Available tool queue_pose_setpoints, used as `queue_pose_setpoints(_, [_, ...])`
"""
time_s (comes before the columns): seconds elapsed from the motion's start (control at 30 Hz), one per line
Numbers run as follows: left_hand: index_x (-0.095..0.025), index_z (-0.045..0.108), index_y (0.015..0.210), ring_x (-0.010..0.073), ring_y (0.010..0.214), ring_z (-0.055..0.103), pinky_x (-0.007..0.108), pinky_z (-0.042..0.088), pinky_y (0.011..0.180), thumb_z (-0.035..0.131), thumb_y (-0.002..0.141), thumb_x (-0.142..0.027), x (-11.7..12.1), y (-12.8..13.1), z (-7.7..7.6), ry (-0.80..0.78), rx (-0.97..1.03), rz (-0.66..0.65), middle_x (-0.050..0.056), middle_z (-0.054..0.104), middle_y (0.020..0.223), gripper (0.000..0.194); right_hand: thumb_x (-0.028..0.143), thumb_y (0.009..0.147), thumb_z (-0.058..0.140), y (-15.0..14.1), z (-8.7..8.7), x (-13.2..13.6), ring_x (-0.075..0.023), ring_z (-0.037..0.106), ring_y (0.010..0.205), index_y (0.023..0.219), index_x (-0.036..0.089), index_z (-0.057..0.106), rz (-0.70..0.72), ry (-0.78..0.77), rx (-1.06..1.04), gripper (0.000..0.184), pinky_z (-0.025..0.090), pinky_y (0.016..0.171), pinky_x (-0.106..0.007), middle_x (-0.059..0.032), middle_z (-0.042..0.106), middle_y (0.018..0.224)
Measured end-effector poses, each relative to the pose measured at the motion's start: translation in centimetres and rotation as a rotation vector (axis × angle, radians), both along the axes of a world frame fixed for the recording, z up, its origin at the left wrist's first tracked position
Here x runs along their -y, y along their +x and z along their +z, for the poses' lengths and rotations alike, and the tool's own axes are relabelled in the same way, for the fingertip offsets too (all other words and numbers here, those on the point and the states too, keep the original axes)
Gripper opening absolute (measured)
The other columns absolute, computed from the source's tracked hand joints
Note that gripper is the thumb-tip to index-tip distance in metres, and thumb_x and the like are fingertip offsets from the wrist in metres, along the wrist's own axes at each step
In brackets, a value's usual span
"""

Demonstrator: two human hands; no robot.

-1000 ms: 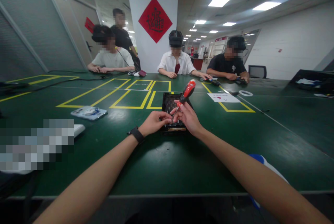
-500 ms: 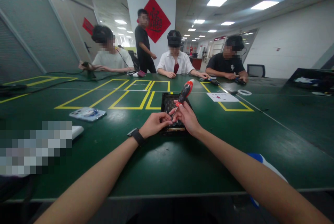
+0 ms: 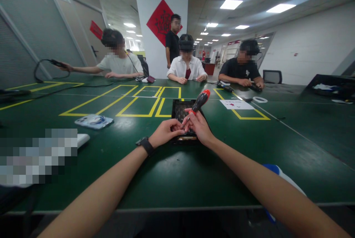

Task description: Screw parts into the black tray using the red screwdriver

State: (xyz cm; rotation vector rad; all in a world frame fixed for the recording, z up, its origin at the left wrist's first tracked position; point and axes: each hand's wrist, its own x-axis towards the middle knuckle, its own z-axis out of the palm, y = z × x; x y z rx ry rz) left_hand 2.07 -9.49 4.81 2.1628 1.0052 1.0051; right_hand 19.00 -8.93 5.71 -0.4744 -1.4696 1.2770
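In the middle of the head view a black tray-like case (image 3: 180, 109) lies on the green table, partly covered by both hands. My right hand (image 3: 200, 126) is closed on a screwdriver (image 3: 200, 102) with a black and red handle. The handle leans up to the right, and the shaft slants down toward my left fingertips. My left hand (image 3: 166, 131), with a dark watch on its wrist, is closed in a pinch near the screwdriver's tip. Whatever sits between its fingers is too small to make out.
A phone (image 3: 94, 121) lies to the left, with a pixelated white object (image 3: 83, 140) nearer me. Beyond the case are yellow tape outlines, a printed sheet (image 3: 237, 104) and a tape roll (image 3: 260, 99). A blue and white object (image 3: 283, 177) is beside my right forearm. Several people are across the table.
The screwdriver's handle has tilted further to the right in my right hand. My left hand has hardly moved. Behind, a standing person has walked right, and the person at left has stretched out an arm.
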Motion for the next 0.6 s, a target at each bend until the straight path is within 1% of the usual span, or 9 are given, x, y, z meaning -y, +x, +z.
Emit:
queue_pose_setpoints(0.1, [-0.012,0.061,0.081,0.0092,0.059,0.047,0.021,0.038,0.056,0.063,0.071,-0.042,0.01,0.12,-0.05,0.009,0.0,0.016,0.0,0.058,0.068,0.032,0.045,0.085,0.044,-0.03,0.01,0.14,-0.0065,0.054,0.047,0.108,0.021,0.043,-0.005,0.017,0.008,0.034,0.043,0.049,-0.02,0.0026,0.059,0.071])
queue_pose_setpoints(0.2, [-0.012,0.062,0.078,0.0098,0.06,0.048,0.021,0.038,0.057,0.061,0.073,-0.04,-0.01,0.04,-0.08,0.033,-0.02,0.024,0.001,0.059,0.068,0.029,0.046,0.085,0.045,-0.05,0.05,0.31,-0.0069,0.054,0.048,0.111,0.021,0.043,-0.003,0.014,0.02,0.036,0.043,0.05,-0.021,0.001,0.061,0.075])
queue_pose_setpoints(0.43, [-0.012,0.066,0.084,0.0141,0.071,0.058,0.024,0.044,0.069,0.054,0.08,-0.033,-0.27,-0.2,-0.43,0.061,-0.006,-0.058,0.005,0.066,0.078,0.025,0.042,0.087,0.041,0.09,-0.13,0.22,-0.008,0.056,0.053,0.121,0.02,0.041,0.003,-0.02,0.02,0.04,0.044,0.053,-0.023,-0.0024,0.063,0.081])
queue_pose_setpoints(0.53, [-0.012,0.066,0.086,0.0139,0.073,0.058,0.024,0.043,0.071,0.052,0.082,-0.032,-0.16,-0.11,-0.3,0.077,-0.014,-0.065,0.004,0.066,0.08,0.025,0.041,0.087,0.042,0.09,-0.22,0.09,-0.0078,0.056,0.052,0.12,0.021,0.041,-0.008,-0.004,0.008,0.038,0.044,0.052,-0.022,-0.0017,0.063,0.081])
queue_pose_setpoints(0.6, [-0.012,0.066,0.085,0.0125,0.069,0.055,0.023,0.042,0.068,0.051,0.082,-0.034,0.03,-0.03,-0.15,0.076,-0.023,-0.042,0.003,0.064,0.077,0.027,0.042,0.087,0.042,0.07,-0.22,0.07,-0.0078,0.056,0.052,0.118,0.022,0.041,-0.012,0.007,0.001,0.037,0.043,0.052,-0.022,-0.0011,0.062,0.081])
